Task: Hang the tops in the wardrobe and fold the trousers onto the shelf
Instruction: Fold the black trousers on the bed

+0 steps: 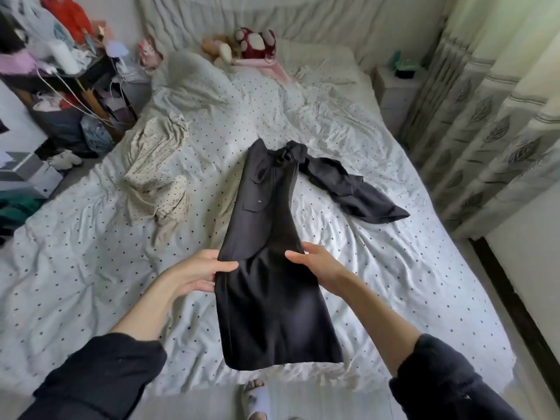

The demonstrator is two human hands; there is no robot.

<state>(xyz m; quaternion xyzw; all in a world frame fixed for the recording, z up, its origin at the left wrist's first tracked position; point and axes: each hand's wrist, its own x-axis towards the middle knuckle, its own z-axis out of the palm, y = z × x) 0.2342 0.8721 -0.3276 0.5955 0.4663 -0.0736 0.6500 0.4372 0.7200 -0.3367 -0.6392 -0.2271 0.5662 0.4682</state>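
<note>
both hands, left hand (200, 272) and right hand (315, 263), pinch the dark trousers (266, 237) with thumb and fingers at each edge over the dotted bed (394, 268).

Dark sleeves (100, 374) pushed up both forearms; pale slipper (256, 398).

The trousers (266, 268) are plain black, as is the garment (348, 183) lying beside them. The bedsheet (91, 268) is white with small dark dots; a cream dotted cloth (154, 177) lies crumpled on it. The curtains (485, 116) are pale with grey leaf prints. Both sleeves (100, 374) are black. A plush toy (254, 43) is dark red and white.
</note>
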